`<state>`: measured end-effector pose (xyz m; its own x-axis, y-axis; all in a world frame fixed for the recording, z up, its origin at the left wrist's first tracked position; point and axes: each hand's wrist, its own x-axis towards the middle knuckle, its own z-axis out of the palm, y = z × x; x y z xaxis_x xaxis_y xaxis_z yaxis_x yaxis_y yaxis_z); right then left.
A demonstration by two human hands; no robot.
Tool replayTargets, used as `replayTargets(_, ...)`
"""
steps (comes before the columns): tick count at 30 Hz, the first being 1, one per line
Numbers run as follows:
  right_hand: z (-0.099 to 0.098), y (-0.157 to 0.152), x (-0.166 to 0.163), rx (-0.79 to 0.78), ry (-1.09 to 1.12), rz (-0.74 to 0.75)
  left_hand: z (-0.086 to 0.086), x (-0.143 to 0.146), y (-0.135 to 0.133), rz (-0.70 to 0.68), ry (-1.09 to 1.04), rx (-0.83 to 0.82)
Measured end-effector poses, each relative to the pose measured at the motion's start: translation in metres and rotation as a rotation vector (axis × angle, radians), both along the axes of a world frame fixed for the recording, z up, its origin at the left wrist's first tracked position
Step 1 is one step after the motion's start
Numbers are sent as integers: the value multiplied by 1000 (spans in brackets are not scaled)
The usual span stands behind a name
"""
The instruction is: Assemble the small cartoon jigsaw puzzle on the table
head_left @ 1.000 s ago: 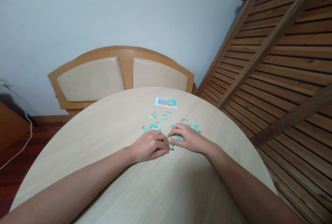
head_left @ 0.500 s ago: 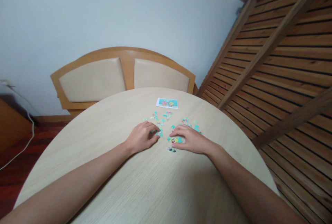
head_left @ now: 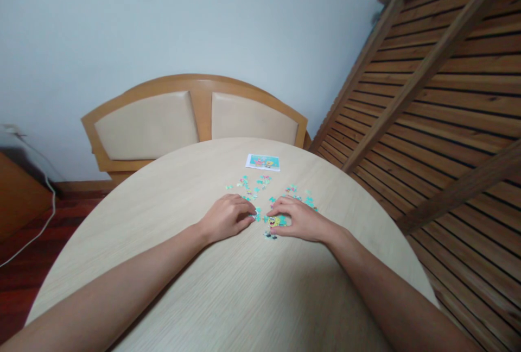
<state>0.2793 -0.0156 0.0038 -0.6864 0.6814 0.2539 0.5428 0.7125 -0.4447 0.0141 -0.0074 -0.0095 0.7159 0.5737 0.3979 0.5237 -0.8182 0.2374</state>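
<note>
Turquoise jigsaw pieces point(head_left: 257, 214), seemingly joined in a small cluster, lie at the fingertips of my left hand point(head_left: 228, 217), whose thumb and fingers close on their left edge. Just to the right is a partly joined puzzle section point(head_left: 275, 221) with a yellow cartoon face and turquoise background. My right hand point(head_left: 300, 219) curves around that section, fingers at its top and thumb at its lower edge; the palm side hides some of it. Small dark-and-white pieces point(head_left: 269, 236) sit at the section's lower edge. A narrow gap separates the cluster from the section.
Loose puzzle pieces point(head_left: 244, 182) are scattered beyond my left hand, and more pieces point(head_left: 291, 188) lie behind my right. A picture card point(head_left: 262, 162) rests farther back on the round wooden table point(head_left: 195, 297). A padded headboard point(head_left: 146, 126) and slatted wooden frame point(head_left: 407, 113) stand beyond.
My left hand has shifted slightly right, bringing the turquoise pieces closer to the yellow section. My right hand stays nearly in place, and more of the yellow face shows.
</note>
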Motion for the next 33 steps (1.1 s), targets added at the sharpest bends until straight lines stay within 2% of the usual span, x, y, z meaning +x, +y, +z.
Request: replayTargets(33, 0, -1, -2, -13, 21, 31, 0, 7, -1, 28, 12, 30)
